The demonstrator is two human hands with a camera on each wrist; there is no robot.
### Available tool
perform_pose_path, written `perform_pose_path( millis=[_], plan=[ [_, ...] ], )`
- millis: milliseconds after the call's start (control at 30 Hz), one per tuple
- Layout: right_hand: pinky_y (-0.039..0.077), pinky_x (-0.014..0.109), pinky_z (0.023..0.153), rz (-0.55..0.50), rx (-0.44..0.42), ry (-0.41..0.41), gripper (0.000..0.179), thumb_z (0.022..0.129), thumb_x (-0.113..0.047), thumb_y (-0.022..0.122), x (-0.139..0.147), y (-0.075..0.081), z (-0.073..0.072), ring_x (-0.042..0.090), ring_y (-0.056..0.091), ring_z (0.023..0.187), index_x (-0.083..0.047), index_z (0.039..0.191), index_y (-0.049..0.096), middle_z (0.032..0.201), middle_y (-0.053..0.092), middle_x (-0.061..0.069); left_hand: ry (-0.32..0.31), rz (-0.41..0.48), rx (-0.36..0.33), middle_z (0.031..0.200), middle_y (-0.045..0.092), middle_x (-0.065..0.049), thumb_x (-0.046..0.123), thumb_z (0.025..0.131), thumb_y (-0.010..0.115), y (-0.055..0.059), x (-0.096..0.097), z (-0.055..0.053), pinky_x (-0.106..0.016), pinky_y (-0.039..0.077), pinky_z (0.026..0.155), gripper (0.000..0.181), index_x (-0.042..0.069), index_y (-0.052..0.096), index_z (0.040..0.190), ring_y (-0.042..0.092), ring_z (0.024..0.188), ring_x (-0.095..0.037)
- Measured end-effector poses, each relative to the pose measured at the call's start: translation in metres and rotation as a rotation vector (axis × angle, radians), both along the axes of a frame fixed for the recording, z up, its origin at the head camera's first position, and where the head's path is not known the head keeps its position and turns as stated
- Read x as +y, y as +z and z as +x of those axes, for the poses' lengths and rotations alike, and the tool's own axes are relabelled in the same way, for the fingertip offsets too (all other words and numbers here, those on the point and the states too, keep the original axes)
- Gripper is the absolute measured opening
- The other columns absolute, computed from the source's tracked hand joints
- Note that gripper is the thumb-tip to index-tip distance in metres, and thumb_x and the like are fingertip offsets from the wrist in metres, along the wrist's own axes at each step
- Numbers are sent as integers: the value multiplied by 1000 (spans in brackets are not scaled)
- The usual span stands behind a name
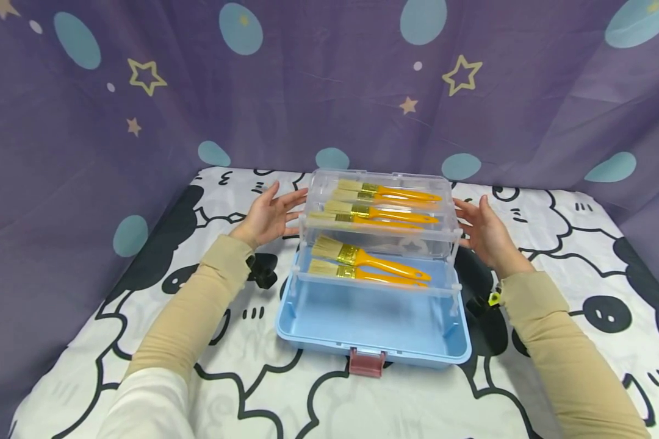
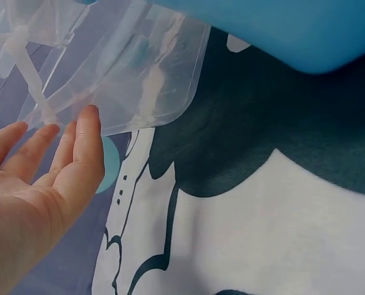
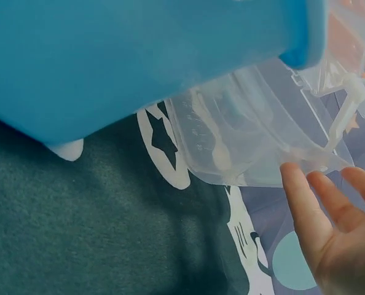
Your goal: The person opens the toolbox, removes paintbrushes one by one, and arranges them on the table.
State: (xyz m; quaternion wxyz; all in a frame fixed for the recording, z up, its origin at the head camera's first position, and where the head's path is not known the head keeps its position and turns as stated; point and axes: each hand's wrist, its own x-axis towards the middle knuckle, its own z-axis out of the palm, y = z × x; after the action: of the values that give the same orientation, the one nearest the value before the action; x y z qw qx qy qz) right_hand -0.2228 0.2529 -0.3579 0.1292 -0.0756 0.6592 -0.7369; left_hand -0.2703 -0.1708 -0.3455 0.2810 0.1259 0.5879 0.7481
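Note:
A light blue toolbox (image 1: 357,314) stands unfolded, its clear lid (image 1: 381,175) tipped back and its two clear trays raised in steps. In the upper tray (image 1: 384,233) lie several paintbrushes (image 1: 387,213) with yellow handles and pale bristles. Two more paintbrushes (image 1: 387,266) lie in the lower tray (image 1: 373,288). My left hand (image 1: 269,218) is at the left side of the lid, fingers extended, fingertips right at its edge in the left wrist view. My right hand (image 1: 489,235) mirrors it at the right side, its fingertips against the clear plastic in the right wrist view.
A white cloth (image 1: 241,378) with black cartoon outlines covers the table. Behind it hangs a purple curtain (image 1: 335,91) with stars and blue ovals. The toolbox's pink latch (image 1: 367,364) hangs at the front. Dark wrist cameras (image 1: 263,270) sit under both wrists.

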Motion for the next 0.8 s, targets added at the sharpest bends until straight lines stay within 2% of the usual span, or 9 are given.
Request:
perform_pose_path(
  millis=[200, 267, 400, 500, 600, 800],
  plan=[
    [50, 20, 80, 4, -29, -7, 89, 91, -69, 14, 0, -3, -2, 13, 40, 116, -6, 153, 2, 136, 34, 2, -6, -16, -28, 161, -6, -2, 65, 94, 15, -2, 1, -1, -61, 2, 113, 76, 18, 7, 154, -13, 144, -35],
    [49, 19, 80, 18, -46, -10, 89, 91, -70, 14, -1, -4, -2, 17, 38, 121, -7, 153, 1, 141, 30, 8, -3, -31, -36, 161, -5, -2, 65, 94, 15, -3, 1, -1, -60, 4, 113, 76, 18, 8, 154, -12, 145, -35],
    [48, 18, 79, 62, -62, -15, 88, 90, -69, 10, -3, -5, -2, 32, 23, 136, -8, 153, 0, 152, 14, 18, 3, -56, -41, 161, -4, -1, 64, 95, 13, -4, 2, 0, -60, 8, 113, 75, 18, 10, 154, -9, 145, -36],
    [47, 17, 78, 82, -65, -11, 88, 90, -70, 7, -4, -5, -2, 38, 13, 141, -8, 153, 0, 155, 6, 21, 6, -60, -41, 161, -3, -1, 64, 95, 12, -4, 2, -1, -60, 10, 113, 75, 18, 11, 154, -7, 145, -35],
    [48, 17, 78, 90, -69, -9, 89, 90, -70, 6, -4, -4, -3, 38, 14, 140, -8, 153, 0, 155, 5, 22, 11, -59, -47, 161, -2, -1, 64, 95, 13, -5, 2, -1, -60, 11, 113, 74, 19, 12, 154, -5, 145, -36],
    [48, 18, 78, 113, -91, 23, 92, 89, -71, 3, -3, -9, -3, 28, 31, 127, -4, 152, -3, 156, 0, 25, 12, -50, -105, 161, -7, -2, 64, 95, 16, -11, 1, -3, -56, 12, 113, 75, 17, 9, 154, -1, 146, -35]
  ],
)
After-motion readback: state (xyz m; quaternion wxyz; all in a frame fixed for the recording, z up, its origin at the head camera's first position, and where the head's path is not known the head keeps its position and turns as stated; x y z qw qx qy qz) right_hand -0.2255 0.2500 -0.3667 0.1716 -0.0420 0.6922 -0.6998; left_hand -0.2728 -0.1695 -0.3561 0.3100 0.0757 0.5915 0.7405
